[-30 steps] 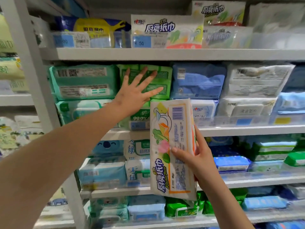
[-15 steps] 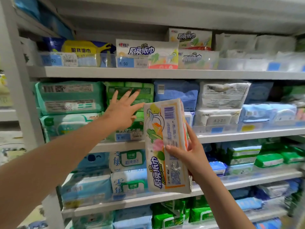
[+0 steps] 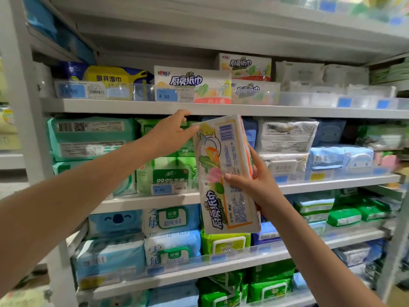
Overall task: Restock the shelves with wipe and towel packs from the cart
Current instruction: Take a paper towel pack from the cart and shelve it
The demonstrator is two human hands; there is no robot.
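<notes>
Left hand [image 3: 170,131] up between shelf [image 3: 221,110], pack [image 3: 225,173]

A pale grey metal shelving unit [image 3: 221,110] fills the view, its boards running from 9 to 3 o'clock. A broad upright [image 3: 22,111] stands at 9 o'clock, a thinner upright [image 3: 396,251] at 4 o'clock. Clear plastic rails [image 3: 309,100] carrying blue price tags [image 3: 166,96] edge the boards. A neighbouring rack [image 3: 11,161] shows at 9 o'clock. The light is soft and even, and the board underside [image 3: 221,32] at 12 o'clock lies in shade.
</notes>
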